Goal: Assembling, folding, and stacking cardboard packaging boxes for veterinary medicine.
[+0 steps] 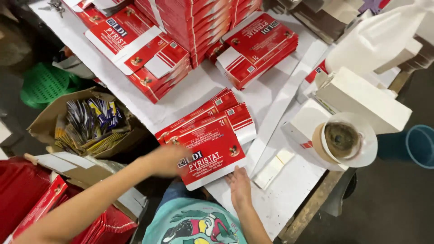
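A flat red carton [210, 156] with a white flap lies at the table's near edge, at six o'clock, topping a small fanned pile [217, 115]; the left hand [165, 159] and right hand [239, 183] touch it. Tall stacks of the same red-and-white flats [149, 49] fill eleven to twelve o'clock (one [257, 47] sits apart at one). At nine, an open brown box [45, 122] holds blue and yellow sachets [90, 122]. White boxes [361, 97] stand at three
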